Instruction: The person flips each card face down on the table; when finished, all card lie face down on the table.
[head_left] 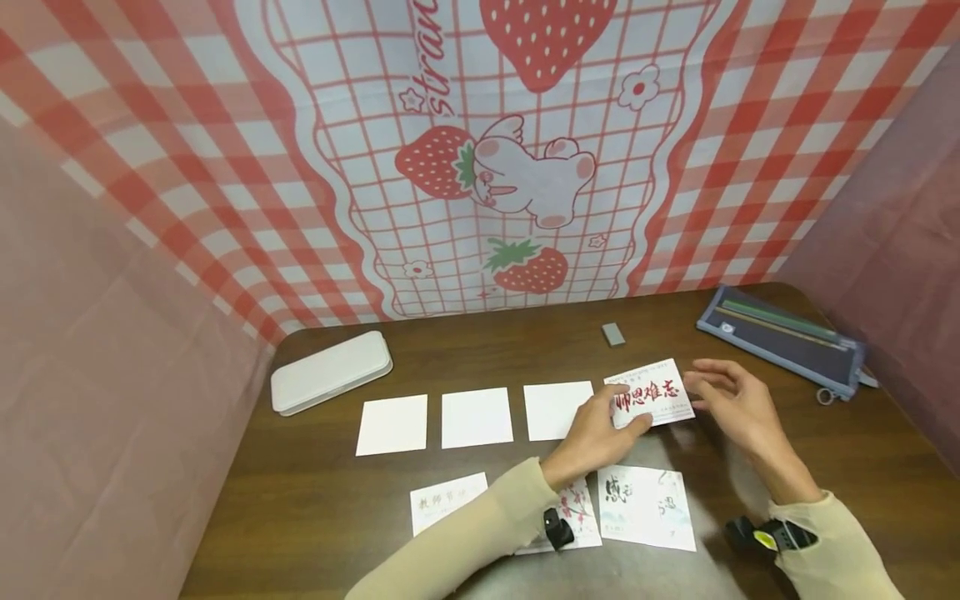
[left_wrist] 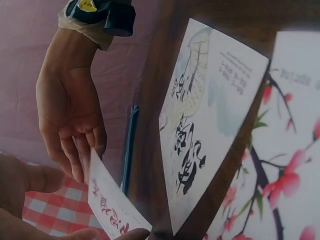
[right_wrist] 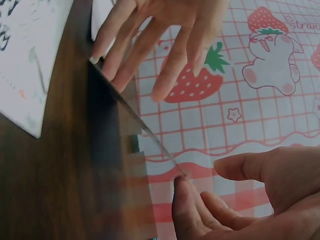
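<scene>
Touching tilted red-lettered card (head_left: 654,393) over table (head_left: 292,508), at approx 8 o'c. w/ loosely spread L hand (head_left: 594,435), at 3 w/ relaxed, part-open R hand (head_left: 738,410), thumb off card. See blank card (head_left: 553,408) nr 9, pencil pouch (head_left: 776,340) approx 2, brush-lettered card (head_left: 643,512) at 6.

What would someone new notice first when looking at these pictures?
Probably the red-and-white strawberry cloth hanging behind the table, with its cartoon animal in the middle. Next, the card with bold red writing toward the table's right side, between the left hand and the right hand. To its left, three plain white cards lie in a row.
</scene>
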